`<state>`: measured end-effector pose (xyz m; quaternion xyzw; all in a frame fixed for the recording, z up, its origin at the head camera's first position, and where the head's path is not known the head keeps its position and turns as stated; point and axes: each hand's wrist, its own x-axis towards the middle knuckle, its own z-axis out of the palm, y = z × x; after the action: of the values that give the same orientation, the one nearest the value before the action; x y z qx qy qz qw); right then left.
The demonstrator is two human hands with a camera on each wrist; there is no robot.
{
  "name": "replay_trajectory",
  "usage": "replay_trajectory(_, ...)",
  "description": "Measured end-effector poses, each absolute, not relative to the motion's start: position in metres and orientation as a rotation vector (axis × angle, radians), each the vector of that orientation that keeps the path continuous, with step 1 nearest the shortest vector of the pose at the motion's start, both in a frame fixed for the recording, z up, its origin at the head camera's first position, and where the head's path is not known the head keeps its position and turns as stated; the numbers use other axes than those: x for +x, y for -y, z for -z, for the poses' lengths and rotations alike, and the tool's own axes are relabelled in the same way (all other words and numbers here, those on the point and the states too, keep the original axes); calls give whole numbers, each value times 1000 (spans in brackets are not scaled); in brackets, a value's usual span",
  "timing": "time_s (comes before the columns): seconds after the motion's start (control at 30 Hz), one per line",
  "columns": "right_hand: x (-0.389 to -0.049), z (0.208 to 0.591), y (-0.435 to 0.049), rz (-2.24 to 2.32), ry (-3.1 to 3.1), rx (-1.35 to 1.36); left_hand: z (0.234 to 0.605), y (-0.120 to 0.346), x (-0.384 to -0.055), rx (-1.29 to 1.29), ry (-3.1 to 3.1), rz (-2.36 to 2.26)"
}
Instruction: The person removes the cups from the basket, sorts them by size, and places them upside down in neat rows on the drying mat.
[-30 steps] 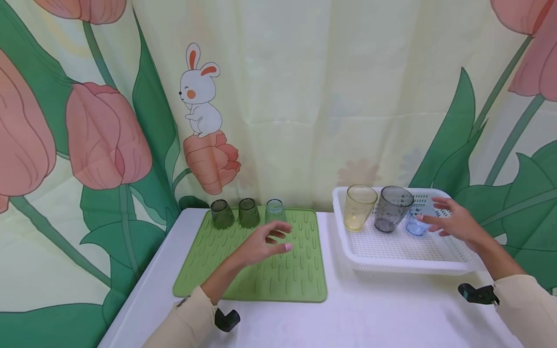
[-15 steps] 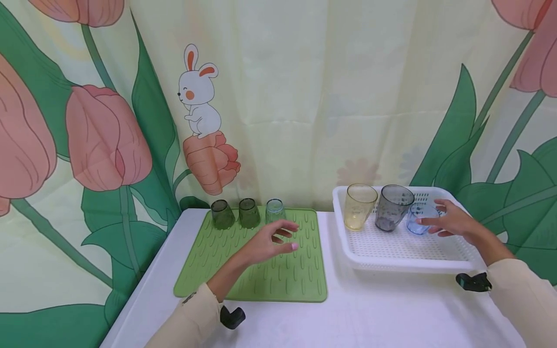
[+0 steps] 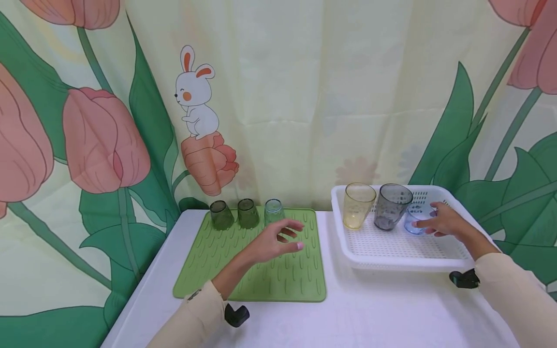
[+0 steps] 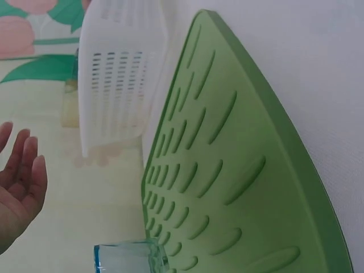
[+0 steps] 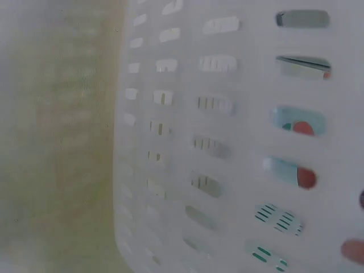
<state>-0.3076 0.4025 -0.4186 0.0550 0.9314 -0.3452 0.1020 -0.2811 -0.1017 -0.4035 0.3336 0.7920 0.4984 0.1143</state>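
In the head view, my right hand (image 3: 446,222) is at a small blue glass (image 3: 412,224) in the white basket (image 3: 409,263); the thumb crosses its front and the fingers curve round its far right side. That glass stands on the basket floor, partly covered by the hand. My left hand (image 3: 271,241) hovers over the green drying mat (image 3: 300,280), fingers bent loosely and holding nothing. Just behind it stands a pale teal glass (image 3: 274,210), seen also in the left wrist view as a teal glass (image 4: 128,259). The right wrist view shows mostly basket wall (image 5: 250,131), with a fingertip (image 5: 354,250) at its edge.
A tall yellow glass (image 3: 358,208) and a tall grey glass (image 3: 391,208) stand left of the blue one in the basket. Two dark green glasses, one at the left (image 3: 222,216) and one beside it (image 3: 248,214), stand along the mat's back edge. A printed curtain (image 3: 283,96) hangs behind.
My right hand has moved slightly left and further round the blue glass. My left hand has drifted a little to the right above the mat. The glasses have stayed where they were.
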Motion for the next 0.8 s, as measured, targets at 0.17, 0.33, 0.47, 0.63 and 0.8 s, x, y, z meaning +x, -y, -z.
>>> replay_trajectory(0.17,-308,421,-400,983,-2761,169,404,97,-282,981,-2318,-1457)
replay_trajectory(0.33,-305,423,-398,942,-2787,147,402,93,-282,996,-2299,-1454)
replay_trajectory(0.47,-297,424,-395,961,-2805,113,401,89,-282,997,-2290,-1453)
replay_trajectory(0.63,-285,420,-391,1020,-2833,61,399,83,-283,997,-2306,-1444)
replay_trajectory(0.8,-268,411,-384,1071,-2858,15,397,77,-282,1030,-2300,-1452)
